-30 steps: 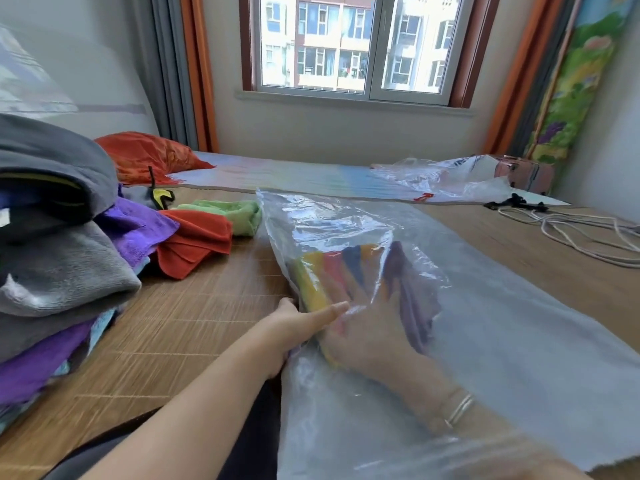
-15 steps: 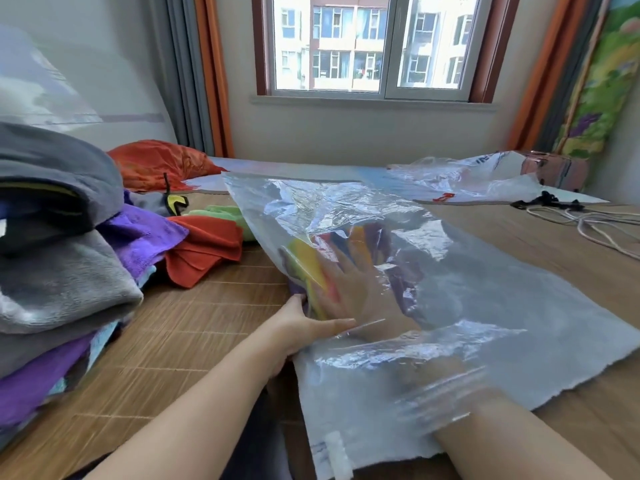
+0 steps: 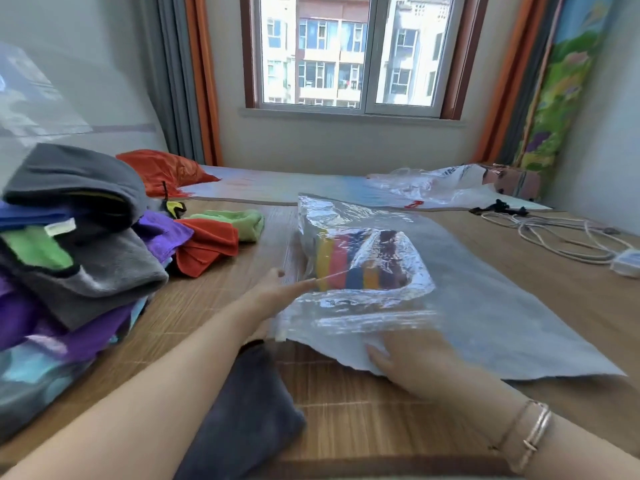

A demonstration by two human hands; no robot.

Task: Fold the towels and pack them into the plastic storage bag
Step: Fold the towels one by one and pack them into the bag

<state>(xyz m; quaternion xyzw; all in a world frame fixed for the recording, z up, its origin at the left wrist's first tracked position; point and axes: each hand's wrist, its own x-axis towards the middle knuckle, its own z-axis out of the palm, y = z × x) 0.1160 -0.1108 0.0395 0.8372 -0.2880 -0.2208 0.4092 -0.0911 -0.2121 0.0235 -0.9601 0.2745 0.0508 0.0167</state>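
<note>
Withdrawn from inside the plastic storage bag (image 3: 485, 306), your right hand (image 3: 412, 362) lay flat at its mouth, left hand (image 3: 277, 289) open alongside; folded towels (image 3: 353, 261) sat mid-frame—you needed the mouth held wide.

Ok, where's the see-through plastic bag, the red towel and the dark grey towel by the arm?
Clear plastic storage bag (image 3: 485, 306): head view, flat bare part.
Red folded towel (image 3: 207, 247): head view, top surface.
Dark grey folded towel (image 3: 242, 417): head view, middle.

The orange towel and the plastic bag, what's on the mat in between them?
Nothing: the head view shows only bare woven mat between the orange towel and the plastic bag.
</note>
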